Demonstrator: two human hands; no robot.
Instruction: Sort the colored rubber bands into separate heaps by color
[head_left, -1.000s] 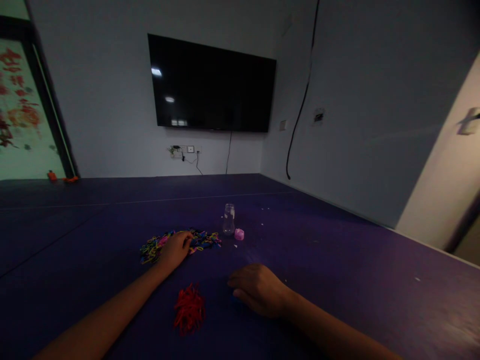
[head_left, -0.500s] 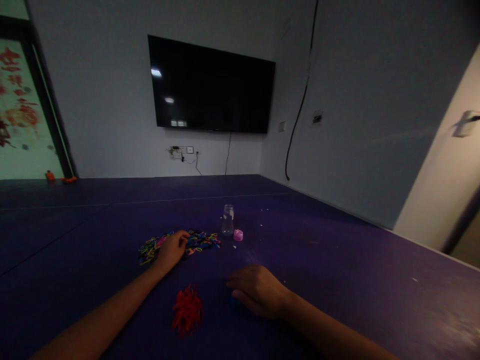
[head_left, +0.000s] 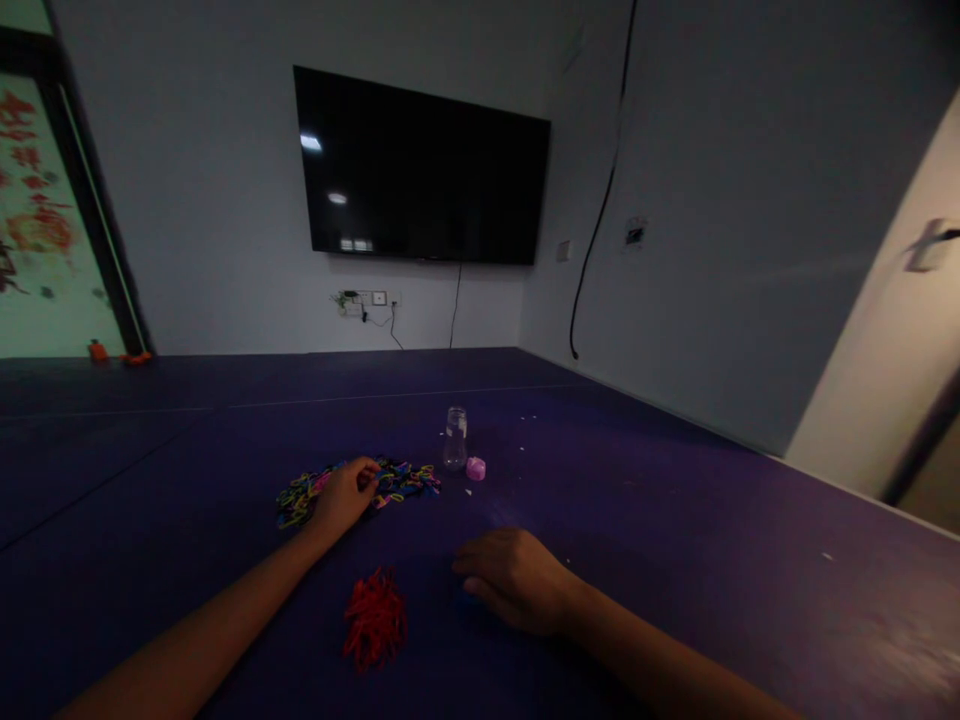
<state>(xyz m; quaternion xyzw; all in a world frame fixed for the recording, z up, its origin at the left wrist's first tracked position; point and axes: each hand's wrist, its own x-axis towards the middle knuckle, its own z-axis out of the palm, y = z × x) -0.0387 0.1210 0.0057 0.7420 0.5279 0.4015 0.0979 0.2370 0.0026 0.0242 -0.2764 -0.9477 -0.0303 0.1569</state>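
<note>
Over a loose pile of multicoloured hair ties point(head_left: 405, 482), my left hand point(head_left: 346, 497) has its thumb and fingers drawn together; whatever is between the fingertips is too small to make out. My right hand point(head_left: 516, 580) rests low on the purple surface with its fingers curled down. A bit of dark blue shows under its thumb, but the palm side is hidden. Between my forearms lies a separate heap of red bands point(head_left: 375, 618). Beyond my hands a clear bottle point(head_left: 455, 440) stands upright without a lid, and a pink cap point(head_left: 476, 468) lies beside its base.
Small white scraps point(head_left: 469, 491) dot the purple surface point(head_left: 660, 560). A large dark television point(head_left: 424, 170) hangs on the far wall above sockets point(head_left: 379, 298) and cables. One black cable point(head_left: 600, 215) dangles down the right wall. Orange objects point(head_left: 98, 350) sit by the door at left.
Both hands hold nearly the same positions, with only a slight shift of the left fingers. The view has tilted a tiny bit; the piles, bottle and cap stay put.
</note>
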